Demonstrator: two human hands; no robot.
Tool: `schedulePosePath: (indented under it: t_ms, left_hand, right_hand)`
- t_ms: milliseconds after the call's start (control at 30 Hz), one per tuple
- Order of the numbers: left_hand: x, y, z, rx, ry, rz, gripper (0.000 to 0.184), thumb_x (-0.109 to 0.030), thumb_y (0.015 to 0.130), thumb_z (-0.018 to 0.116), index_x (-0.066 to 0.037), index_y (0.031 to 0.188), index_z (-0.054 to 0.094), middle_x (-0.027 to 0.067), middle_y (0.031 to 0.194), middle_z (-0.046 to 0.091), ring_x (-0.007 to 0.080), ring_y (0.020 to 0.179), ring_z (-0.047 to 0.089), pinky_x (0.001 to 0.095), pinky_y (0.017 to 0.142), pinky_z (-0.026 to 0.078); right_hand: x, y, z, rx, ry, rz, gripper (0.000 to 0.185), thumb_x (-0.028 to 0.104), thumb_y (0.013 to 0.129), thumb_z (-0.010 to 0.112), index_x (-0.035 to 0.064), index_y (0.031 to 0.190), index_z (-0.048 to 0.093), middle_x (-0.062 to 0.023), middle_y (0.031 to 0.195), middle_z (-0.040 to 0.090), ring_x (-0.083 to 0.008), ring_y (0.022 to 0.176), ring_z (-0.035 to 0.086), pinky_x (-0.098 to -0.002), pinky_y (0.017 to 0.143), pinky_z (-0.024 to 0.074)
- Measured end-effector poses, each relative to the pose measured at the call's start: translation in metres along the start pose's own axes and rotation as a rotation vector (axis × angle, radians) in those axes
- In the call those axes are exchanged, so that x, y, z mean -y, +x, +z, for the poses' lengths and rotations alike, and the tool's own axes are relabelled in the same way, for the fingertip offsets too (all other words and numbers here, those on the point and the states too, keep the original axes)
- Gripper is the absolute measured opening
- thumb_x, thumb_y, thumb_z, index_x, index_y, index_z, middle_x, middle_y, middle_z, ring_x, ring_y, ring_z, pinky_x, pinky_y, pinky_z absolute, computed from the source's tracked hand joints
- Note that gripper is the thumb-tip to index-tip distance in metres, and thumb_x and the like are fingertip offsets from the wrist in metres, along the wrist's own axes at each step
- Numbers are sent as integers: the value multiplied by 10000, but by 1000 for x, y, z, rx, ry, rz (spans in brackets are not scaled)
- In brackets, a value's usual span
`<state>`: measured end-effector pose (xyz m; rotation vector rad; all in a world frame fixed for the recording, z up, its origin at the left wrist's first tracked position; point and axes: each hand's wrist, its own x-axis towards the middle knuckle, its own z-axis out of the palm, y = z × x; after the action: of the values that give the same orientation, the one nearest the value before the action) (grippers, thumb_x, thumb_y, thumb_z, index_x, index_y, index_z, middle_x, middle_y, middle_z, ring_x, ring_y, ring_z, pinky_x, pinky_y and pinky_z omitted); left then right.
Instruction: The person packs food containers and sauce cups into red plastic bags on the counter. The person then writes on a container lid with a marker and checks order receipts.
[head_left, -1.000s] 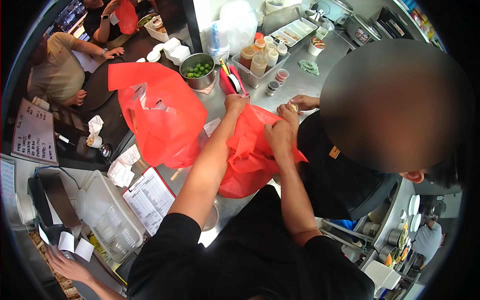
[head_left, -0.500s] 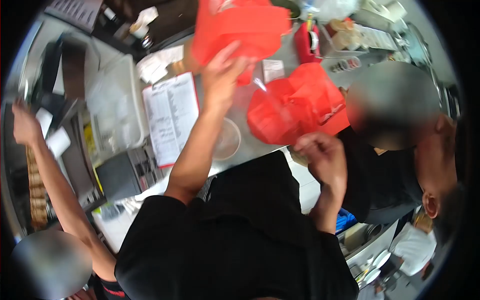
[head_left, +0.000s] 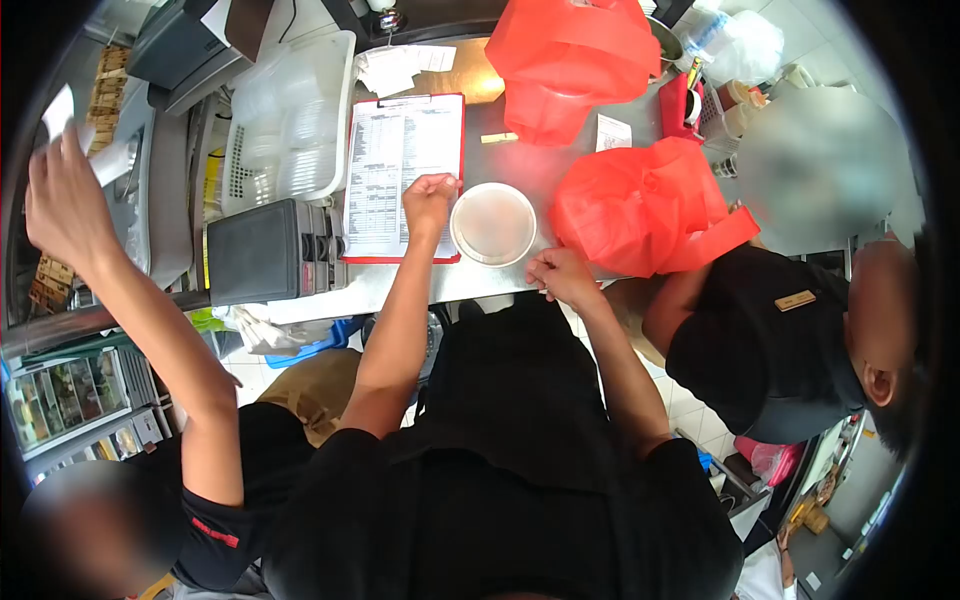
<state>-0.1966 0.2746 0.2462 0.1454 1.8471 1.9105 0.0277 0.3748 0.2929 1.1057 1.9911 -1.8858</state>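
My left hand is over the lower right part of a red clipboard with a printed sheet, its fingers curled in and nothing visible in them. Just right of it, a round, pale lidded container sits on the metal counter. My right hand is at the container's lower right, fingers curled and seemingly empty, close to a red bag. A second red bag stands farther back, apart from both hands.
A white basket of clear containers and a dark box are left of the clipboard. Receipts lie behind it. One co-worker's hand holds white paper at left; another co-worker stands at right. A red tape dispenser is behind the bag.
My hands have left the red bags and come to either side of the round container, fingers curled. The view has shifted, showing more of the co-worker at left.
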Motion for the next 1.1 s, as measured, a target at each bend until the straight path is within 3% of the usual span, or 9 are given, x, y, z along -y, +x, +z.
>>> schedulePosePath:
  t_ms: [233, 333, 533, 667, 767, 867, 967, 1000, 1100]
  left_hand:
    - [20, 11, -11, 222, 170, -189, 279, -159, 824, 686, 1, 1048, 645, 52, 749, 669, 110, 589, 589, 239, 544, 475]
    - [7, 5, -16, 334, 390, -266, 372, -76, 825, 636, -21, 1191, 595, 46, 696, 642, 79, 471, 516, 225, 391, 398]
    - [38, 5, -31, 375, 393, -113, 342, 5, 821, 577, -18, 1161, 608, 63, 691, 637, 107, 516, 565, 251, 446, 458]
    - [24, -9, -26, 142, 61, -159, 286, -176, 868, 621, 0, 1094, 619, 100, 878, 662, 128, 741, 616, 278, 617, 516]
    - [32, -16, -27, 320, 426, -33, 358, -254, 846, 661, 6, 1085, 607, 104, 921, 658, 140, 745, 627, 290, 618, 533]
    - [14, -38, -13, 207, 218, -334, 372, -249, 819, 688, -11, 1082, 576, 128, 902, 649, 199, 721, 654, 336, 573, 564]
    - [18, -59, -9, 161, -27, -512, 334, -215, 840, 668, -49, 1063, 482, 160, 865, 634, 241, 692, 657, 411, 594, 584]
    - [21, -67, -9, 174, -88, -524, 307, -205, 844, 665, -58, 1029, 469, 151, 839, 627, 238, 665, 649, 416, 596, 585]
    - [29, -86, -8, 171, -278, -517, 180, -144, 872, 628, -98, 878, 455, 105, 742, 587, 212, 596, 619, 428, 610, 593]
  right_hand:
    - [-37, 37, 23, -202, 23, -95, 187, 174, 870, 610, -8, 870, 652, -84, 735, 640, -148, 585, 554, -311, 477, 463]
    - [-68, 63, 16, -491, -306, -445, 228, 212, 825, 672, -13, 855, 658, -145, 762, 647, -241, 640, 605, -373, 591, 483]
    - [-55, 64, 5, -419, -435, -137, 310, 306, 740, 729, 7, 788, 663, -195, 776, 642, -331, 731, 629, -420, 677, 484]
    - [-13, 21, -1, -457, -670, -166, 199, 203, 785, 615, 12, 811, 665, -222, 851, 638, -364, 854, 622, -472, 770, 480]
    - [73, -6, -56, -497, -604, -451, 207, 182, 791, 552, -1, 768, 645, -243, 735, 614, -378, 698, 627, -463, 645, 503]
    - [142, 30, -155, -763, -281, -567, 183, 192, 770, 615, 13, 775, 654, -170, 754, 663, -291, 684, 657, -379, 618, 506]
    - [138, 144, -295, -1147, -716, -482, 253, 268, 767, 615, 22, 791, 669, -220, 793, 653, -358, 769, 652, -462, 689, 511]
    - [127, 171, -323, -1245, -551, -410, 242, 227, 760, 596, -2, 807, 661, -234, 848, 652, -381, 822, 644, -478, 731, 508]
    - [127, 196, -380, -1148, -519, -46, 372, 260, 753, 650, 11, 1025, 594, -243, 1081, 619, -375, 1032, 597, -454, 853, 487]
